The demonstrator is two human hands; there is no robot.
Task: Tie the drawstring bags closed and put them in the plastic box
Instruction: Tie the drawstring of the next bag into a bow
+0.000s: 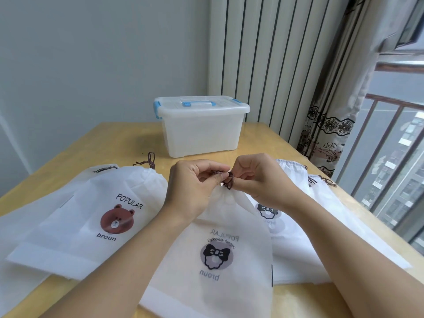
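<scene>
Step in hand: knotting the brown cord (228,180) at the gathered neck of the middle bag (218,244), judged from the loop showing between the fingers.
Left hand (195,182): fingers curled, pinching the cord just left of the loop, likely to hold one end taut.
Right hand (257,180): fingers curled too, pinching the cord on the right side of the loop; the two hands almost touch, which suits working a small knot.
Middle bag: white, print reversed, lying flat on the worktop (119,143) in the near centre, neck pointing far so the cord sits under both hands.
Bear bag (101,216): near left, neck drawn in, its cord sticking up at the far end; whether it is knotted I cannot tell.
Right bags (298,216): a loose pile at the right, partly under the right forearm, mouths apparently not yet drawn.
Plastic box (202,127): far centre of the worktop, well apart from the bags, lid on with blue clasps; it will need opening before anything goes in.
Progress: early, since no bag shows inside the box.
Risk: thin cord may slip from the pinch before the knot sets.
</scene>
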